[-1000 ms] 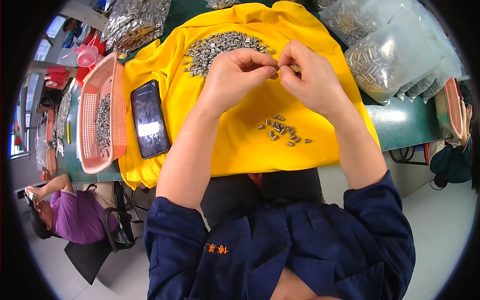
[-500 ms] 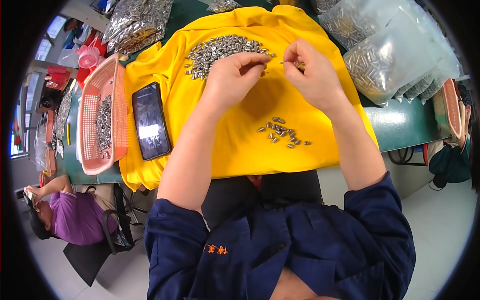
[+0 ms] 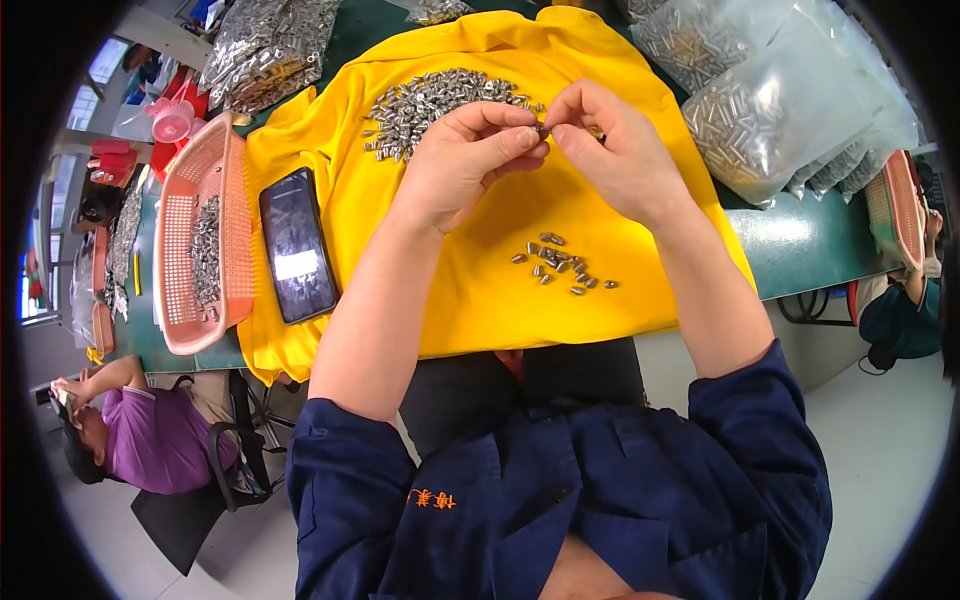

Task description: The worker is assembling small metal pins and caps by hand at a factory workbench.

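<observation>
My left hand (image 3: 468, 152) is closed in a pinch, and a small dark-grey metal part (image 3: 541, 131) shows at its fingertips. Meeting it there, my right hand (image 3: 612, 148) has thumb and forefinger pressed together at the same part. A bit of something else shows in the curl of the right fingers, too small to name. Beyond the left hand lies a large heap of small silvery metal parts (image 3: 425, 105) on the yellow cloth (image 3: 450, 300). Nearer me, a loose group of similar metal parts (image 3: 560, 262) is spread on the cloth.
At the left stand a phone (image 3: 299, 245) and a pink basket (image 3: 238, 215) holding metal parts. Clear bags of metal pieces (image 3: 745, 120) lie at the right, another bag (image 3: 270, 50) at the far left. A seated person (image 3: 165, 435) is at the left, another (image 3: 900, 320) at the right.
My hands have come together, the left moving slightly right and the right slightly left. The small metal part is now between their fingertips, where a gap was before.
</observation>
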Available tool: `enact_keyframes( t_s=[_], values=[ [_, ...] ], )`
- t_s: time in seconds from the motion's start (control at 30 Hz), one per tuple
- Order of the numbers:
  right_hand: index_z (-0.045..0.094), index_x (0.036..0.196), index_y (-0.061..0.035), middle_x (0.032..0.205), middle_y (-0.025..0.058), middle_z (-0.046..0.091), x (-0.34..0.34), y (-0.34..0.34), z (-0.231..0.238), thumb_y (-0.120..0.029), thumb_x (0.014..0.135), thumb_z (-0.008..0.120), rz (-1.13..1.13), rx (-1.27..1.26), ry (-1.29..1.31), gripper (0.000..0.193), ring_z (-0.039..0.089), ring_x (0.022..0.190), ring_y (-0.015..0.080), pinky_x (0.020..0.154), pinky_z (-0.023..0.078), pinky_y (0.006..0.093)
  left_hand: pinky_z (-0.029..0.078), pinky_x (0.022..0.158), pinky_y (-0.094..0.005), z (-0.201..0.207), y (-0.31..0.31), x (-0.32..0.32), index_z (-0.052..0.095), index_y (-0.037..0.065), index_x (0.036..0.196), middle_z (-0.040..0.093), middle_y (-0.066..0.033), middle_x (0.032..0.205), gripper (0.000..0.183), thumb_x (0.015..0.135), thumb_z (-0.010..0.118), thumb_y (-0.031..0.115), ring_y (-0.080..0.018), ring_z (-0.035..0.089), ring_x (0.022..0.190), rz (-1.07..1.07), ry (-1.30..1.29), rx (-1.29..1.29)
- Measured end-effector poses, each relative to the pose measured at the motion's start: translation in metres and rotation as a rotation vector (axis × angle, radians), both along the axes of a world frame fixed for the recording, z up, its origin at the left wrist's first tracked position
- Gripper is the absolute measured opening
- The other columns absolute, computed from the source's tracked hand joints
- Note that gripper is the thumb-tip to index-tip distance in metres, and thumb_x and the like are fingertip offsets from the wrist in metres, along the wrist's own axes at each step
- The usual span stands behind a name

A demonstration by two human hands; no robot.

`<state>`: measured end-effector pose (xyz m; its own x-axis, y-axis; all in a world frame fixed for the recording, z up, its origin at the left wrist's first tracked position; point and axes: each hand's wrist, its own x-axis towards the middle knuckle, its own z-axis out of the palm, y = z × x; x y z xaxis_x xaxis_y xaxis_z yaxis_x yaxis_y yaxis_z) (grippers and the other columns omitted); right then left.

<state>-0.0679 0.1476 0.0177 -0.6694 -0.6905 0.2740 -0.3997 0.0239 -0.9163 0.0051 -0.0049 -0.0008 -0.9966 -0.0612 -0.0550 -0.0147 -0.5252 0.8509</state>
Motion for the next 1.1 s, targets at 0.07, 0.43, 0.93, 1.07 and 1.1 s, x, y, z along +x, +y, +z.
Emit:
enact_keyframes(
  t_s=[0.07, 0.43, 0.93, 1.07, 1.1],
  values=[
    [0.048, 0.081, -0.0018, 0.071, 0.0029, 0.051, 0.0003, 0.0018, 0.0029, -0.006, 0.074, 0.048, 0.011, 0.012, 0.000, 0.009, 0.048, 0.063, 0.0092, 0.057, 0.040, 0.0211, 0.050, 0.071, -0.0279, -0.0008, 0.0009, -0.0009, 0.055, -0.001, 0.090, 0.059, -0.0091, 0.084, 0.013, 0.077, 0.056, 0.002, -0.0171, 0.059, 0.076, 0.000, 0.008, -0.004],
    [0.047, 0.080, -0.0025, 0.070, 0.0034, 0.051, 0.0019, 0.0025, 0.0037, -0.006, 0.074, 0.048, 0.021, 0.017, 0.028, 0.008, 0.048, 0.062, 0.0096, 0.058, 0.041, 0.0223, 0.049, 0.069, -0.0253, 0.0003, 0.0017, -0.0016, 0.056, -0.001, 0.086, 0.059, -0.0084, 0.082, 0.011, 0.076, 0.058, 0.002, -0.0160, 0.059, 0.073, 0.023, -0.015, -0.095],
    [0.047, 0.078, -0.0026, 0.067, 0.0089, 0.053, 0.0041, 0.0005, 0.0036, -0.009, 0.071, 0.049, -0.066, 0.088, 0.162, 0.010, 0.051, 0.060, 0.0191, 0.056, 0.041, 0.0281, 0.047, 0.069, -0.0215, 0.0008, 0.0074, -0.0044, 0.058, -0.003, 0.085, 0.061, -0.0068, 0.079, 0.012, 0.074, 0.060, 0.001, -0.0120, 0.058, 0.072, 0.114, 0.047, -0.324],
    [0.046, 0.078, -0.0028, 0.068, 0.0090, 0.053, 0.0030, 0.0008, 0.0031, -0.008, 0.072, 0.050, -0.067, 0.085, 0.211, 0.009, 0.052, 0.060, 0.0192, 0.055, 0.041, 0.0285, 0.047, 0.069, -0.0217, 0.0020, 0.0058, -0.0042, 0.058, -0.003, 0.085, 0.060, -0.0068, 0.079, 0.012, 0.073, 0.060, 0.001, -0.0119, 0.058, 0.072, 0.123, 0.028, -0.358],
    [0.046, 0.078, -0.0029, 0.068, 0.0092, 0.053, 0.0026, 0.0005, 0.0038, -0.008, 0.072, 0.050, -0.063, 0.097, 0.240, 0.009, 0.052, 0.060, 0.0194, 0.055, 0.041, 0.0287, 0.047, 0.068, -0.0215, 0.0022, 0.0050, -0.0047, 0.058, -0.002, 0.085, 0.060, -0.0067, 0.079, 0.013, 0.073, 0.060, 0.001, -0.0118, 0.058, 0.072, 0.107, 0.042, -0.348]
  ],
)
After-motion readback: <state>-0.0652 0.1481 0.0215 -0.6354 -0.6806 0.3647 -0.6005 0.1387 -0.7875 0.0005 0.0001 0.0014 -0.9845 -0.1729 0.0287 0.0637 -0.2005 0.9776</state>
